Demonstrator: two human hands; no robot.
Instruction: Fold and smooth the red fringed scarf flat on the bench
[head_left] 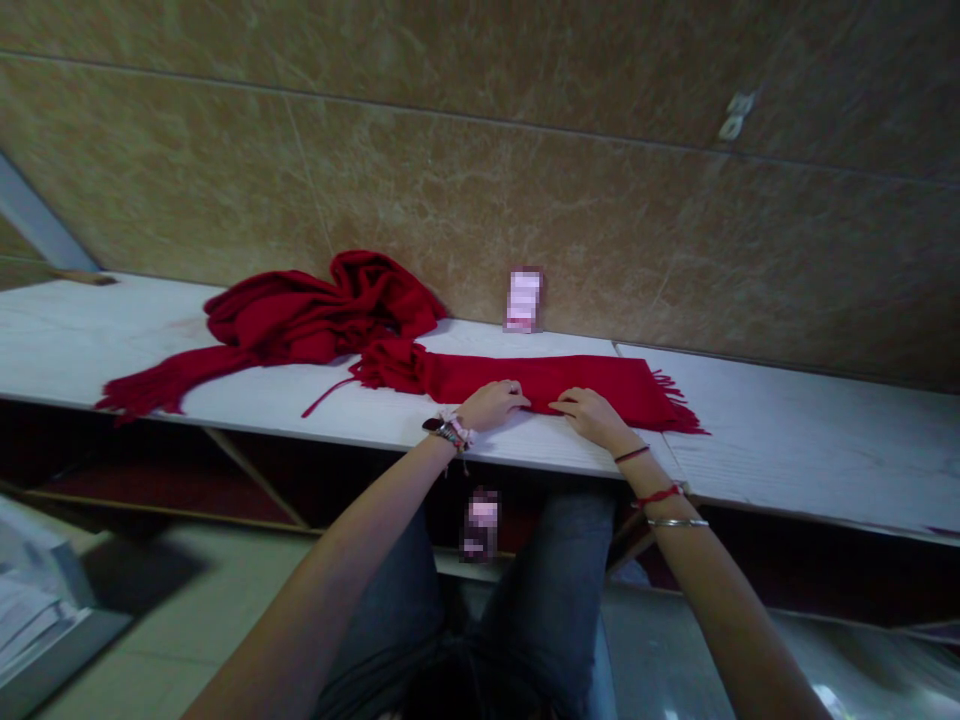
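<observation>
A red fringed scarf lies in a long flat strip along the white counter. Its right end is smooth with the fringe spread out, while its left end is bunched. My left hand is on the near edge of this strip around its middle, fingers closed on the cloth. A short way to the right, my right hand pinches the same edge between thumb and fingers. To the left rests a crumpled heap of red fringed cloth, touching or nearly touching the strip's bunched end.
The white counter runs along a brown tiled wall. A small blurred-out item stands against the wall behind the scarf. Open shelves lie below the counter, above my knees. A white container with papers is at lower left.
</observation>
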